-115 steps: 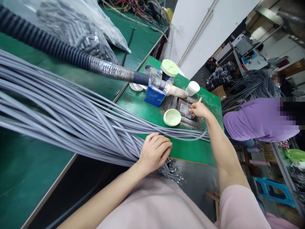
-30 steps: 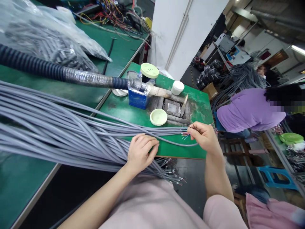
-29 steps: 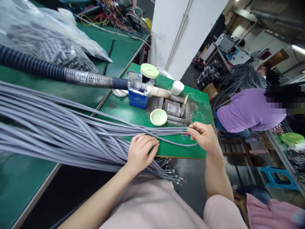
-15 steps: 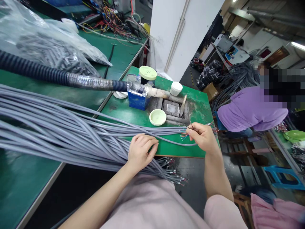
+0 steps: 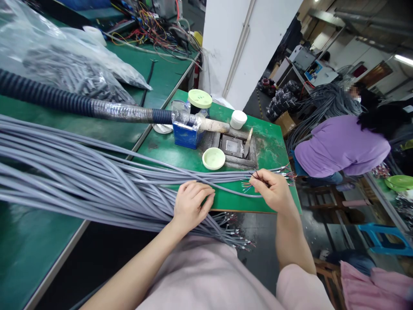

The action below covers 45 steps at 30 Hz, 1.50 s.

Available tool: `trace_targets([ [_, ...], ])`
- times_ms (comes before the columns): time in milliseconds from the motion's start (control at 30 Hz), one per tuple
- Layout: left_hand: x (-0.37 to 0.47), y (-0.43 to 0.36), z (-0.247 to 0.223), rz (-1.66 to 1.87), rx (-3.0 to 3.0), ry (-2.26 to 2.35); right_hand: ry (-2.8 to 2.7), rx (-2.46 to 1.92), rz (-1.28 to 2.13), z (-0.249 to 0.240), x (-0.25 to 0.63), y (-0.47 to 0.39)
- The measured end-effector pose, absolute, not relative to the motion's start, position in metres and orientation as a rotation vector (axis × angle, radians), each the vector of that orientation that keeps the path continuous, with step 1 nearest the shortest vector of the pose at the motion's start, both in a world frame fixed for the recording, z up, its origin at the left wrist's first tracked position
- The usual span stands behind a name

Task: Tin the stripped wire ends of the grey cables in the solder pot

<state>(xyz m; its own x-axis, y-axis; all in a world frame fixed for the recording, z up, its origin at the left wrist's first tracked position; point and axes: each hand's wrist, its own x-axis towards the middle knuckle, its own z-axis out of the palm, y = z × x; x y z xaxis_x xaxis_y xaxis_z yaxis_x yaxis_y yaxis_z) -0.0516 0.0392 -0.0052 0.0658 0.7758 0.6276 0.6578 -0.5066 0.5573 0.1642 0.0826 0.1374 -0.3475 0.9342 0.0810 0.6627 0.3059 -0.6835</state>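
A thick bundle of grey cables (image 5: 97, 172) runs from the left edge across the green table (image 5: 226, 200). My left hand (image 5: 193, 202) rests on the bundle with bent fingers; whether it grips a cable is hidden. My right hand (image 5: 269, 186) is pinched at the cable ends by the table's right side, with thin coloured wires (image 5: 247, 186) fanning out at its fingertips. Other stripped ends (image 5: 287, 175) lie just beyond it. More cable ends (image 5: 238, 241) hang below the table's front edge.
Behind the cables are a soot-marked metal pot (image 5: 234, 147), a pale green dish (image 5: 213, 159), a white jar (image 5: 238, 119) and a blue box (image 5: 185, 135) under a ribbed hose (image 5: 122, 110). A person in purple (image 5: 342, 144) sits at the right.
My right hand has shifted slightly left with the coloured wires. My left hand has stayed on the bundle.
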Motion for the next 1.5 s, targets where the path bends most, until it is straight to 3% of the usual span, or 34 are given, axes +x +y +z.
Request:
trace_targets([
  [333, -0.051, 0.04, -0.005, 1.424, 2.191, 1.49, -2.143, -1.411, 0.652, 0.133, 0.161, 0.102],
  [567, -0.051, 0.04, -0.004, 1.439, 2.182, 1.477, -2.077, -1.384, 0.81, 0.12, 0.157, 0.14],
  [1000, -0.052, 0.04, -0.004, 1.437, 2.147, 1.443, -2.547, -1.757, 0.337, 0.095, 0.151, 0.246],
  [1500, -0.054, 0.041, -0.002, 1.43, 2.131, 1.428, -2.793, -1.975, 0.19, 0.074, 0.128, 0.294],
])
